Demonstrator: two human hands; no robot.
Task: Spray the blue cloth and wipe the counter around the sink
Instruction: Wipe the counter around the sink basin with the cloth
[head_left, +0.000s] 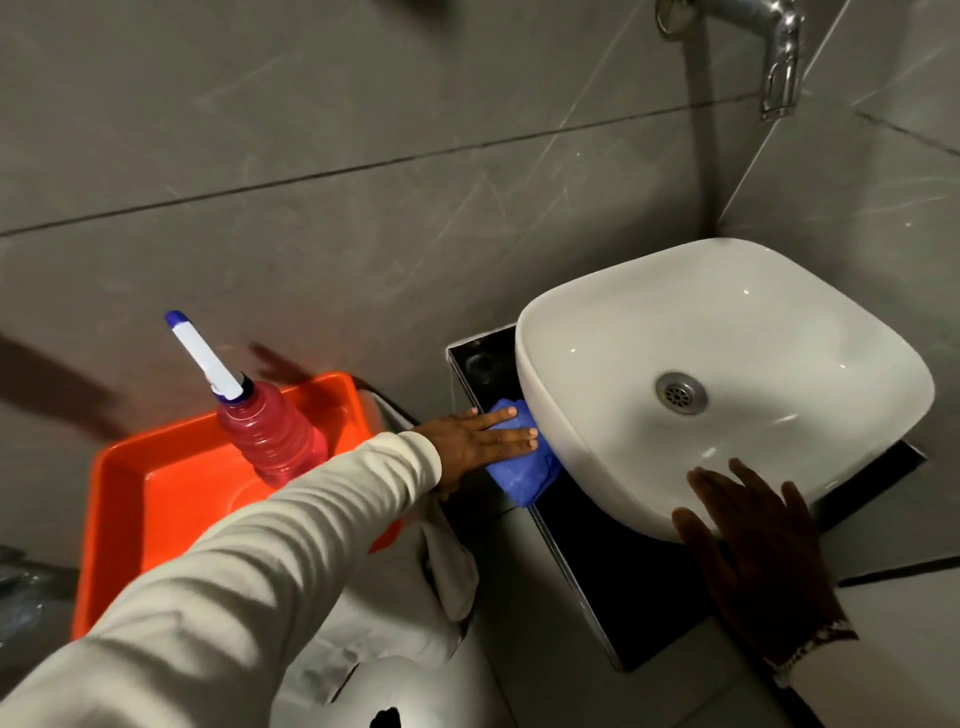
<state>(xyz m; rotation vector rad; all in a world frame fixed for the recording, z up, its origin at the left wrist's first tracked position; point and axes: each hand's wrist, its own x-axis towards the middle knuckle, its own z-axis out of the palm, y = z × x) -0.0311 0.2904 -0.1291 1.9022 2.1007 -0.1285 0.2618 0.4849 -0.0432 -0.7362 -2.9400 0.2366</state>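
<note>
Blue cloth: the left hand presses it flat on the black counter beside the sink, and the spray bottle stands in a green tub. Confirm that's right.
Not quite. In the head view the tub is orange, not green. The rest holds: the left hand presses the blue cloth on the black counter beside the sink, the spray bottle in the tub.

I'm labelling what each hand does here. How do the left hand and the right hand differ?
The left hand lies flat on the blue cloth, pressing it to the black counter; the right hand holds nothing and rests on the white sink rim. The left arm wears a pale long sleeve; the right hand sits in shadow. Both have their fingers spread open.
</note>
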